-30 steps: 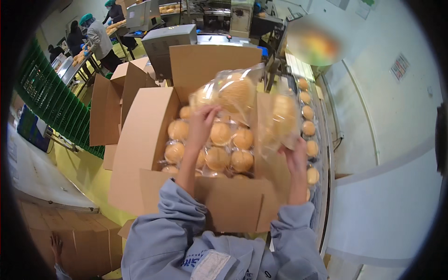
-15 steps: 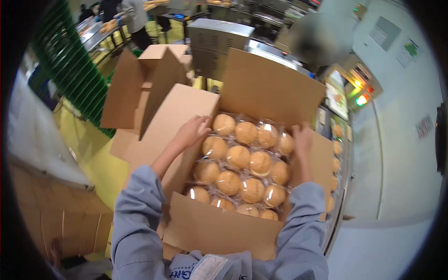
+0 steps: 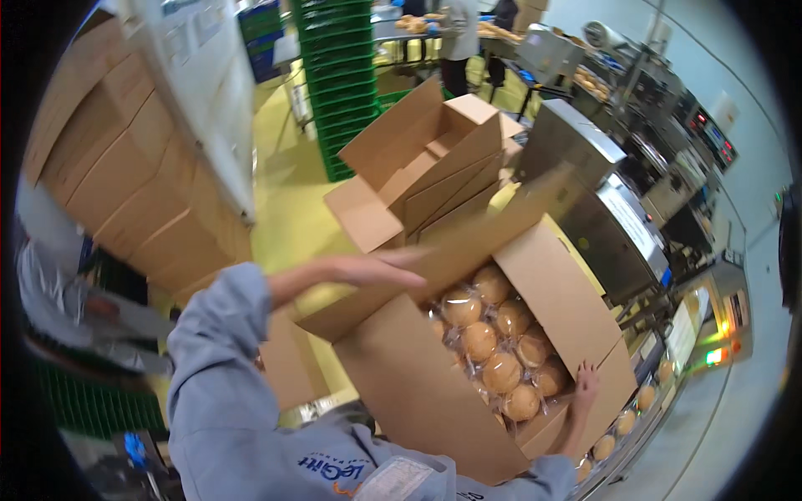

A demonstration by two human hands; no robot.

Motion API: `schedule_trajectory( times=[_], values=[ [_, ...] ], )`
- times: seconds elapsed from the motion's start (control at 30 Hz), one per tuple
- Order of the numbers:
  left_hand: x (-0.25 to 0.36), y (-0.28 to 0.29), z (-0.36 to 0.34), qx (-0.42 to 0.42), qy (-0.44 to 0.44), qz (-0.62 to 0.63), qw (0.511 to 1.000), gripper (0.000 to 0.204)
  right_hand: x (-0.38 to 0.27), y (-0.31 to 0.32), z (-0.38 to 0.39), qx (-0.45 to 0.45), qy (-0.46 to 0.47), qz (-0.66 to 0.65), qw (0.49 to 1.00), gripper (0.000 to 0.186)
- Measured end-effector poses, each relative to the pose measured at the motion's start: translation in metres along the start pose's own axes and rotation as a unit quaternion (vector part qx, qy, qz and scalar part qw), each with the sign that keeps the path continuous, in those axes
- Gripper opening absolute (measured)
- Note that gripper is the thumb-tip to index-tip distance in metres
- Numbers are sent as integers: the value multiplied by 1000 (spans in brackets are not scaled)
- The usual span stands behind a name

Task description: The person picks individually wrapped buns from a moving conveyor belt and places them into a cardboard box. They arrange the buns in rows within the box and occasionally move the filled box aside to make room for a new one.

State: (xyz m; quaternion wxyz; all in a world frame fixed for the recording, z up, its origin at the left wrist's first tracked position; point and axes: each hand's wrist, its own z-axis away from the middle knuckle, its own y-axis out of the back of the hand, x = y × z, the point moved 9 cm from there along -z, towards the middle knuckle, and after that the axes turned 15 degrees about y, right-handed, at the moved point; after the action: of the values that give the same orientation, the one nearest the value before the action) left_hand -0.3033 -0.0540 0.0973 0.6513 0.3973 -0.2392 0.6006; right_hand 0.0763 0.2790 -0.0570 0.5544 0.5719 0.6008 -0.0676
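An open cardboard box stands in front of me, holding clear bags of round golden buns. My left hand lies flat, fingers stretched, on the box's long side flap, which is swung partway over the buns. My right hand rests with spread fingers on the near right corner of the box, beside the buns. Grey sleeves cover both forearms.
Several empty open cartons sit behind the box. A steel machine and a conveyor with loose buns run along the right. Green crates are stacked at the back, flat cardboard at left. People work at far tables.
My head has turned left, so the view shifted. My left hand left the buns and now pushes the side flap over the box. My right hand slid to the box's near corner.
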Motion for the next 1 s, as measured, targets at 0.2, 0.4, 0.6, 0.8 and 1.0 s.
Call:
schedule_trajectory(
  times=[0.2, 0.4, 0.6, 0.8, 1.0],
  values=[
    [14, -111, -20, 180, -194, -47, 963, 73, -63, -11, 82, 4, 144, 98, 985, 27],
    [-94, -244, -25, 350, -155, -364, 849, 79, -113, -3, 111, -46, 17, 133, 990, 31],
    [-42, -151, -24, 365, 117, -456, 803, 44, -143, 15, 113, -131, -54, 137, 980, 35],
    [-43, -142, -1, 374, -44, -593, 712, 18, -182, 30, 119, -214, -110, 141, 960, 40],
    [-134, -137, 180, 409, -87, -231, 879, 11, -224, -6, 135, -315, -146, 151, 926, 45]
  ],
)
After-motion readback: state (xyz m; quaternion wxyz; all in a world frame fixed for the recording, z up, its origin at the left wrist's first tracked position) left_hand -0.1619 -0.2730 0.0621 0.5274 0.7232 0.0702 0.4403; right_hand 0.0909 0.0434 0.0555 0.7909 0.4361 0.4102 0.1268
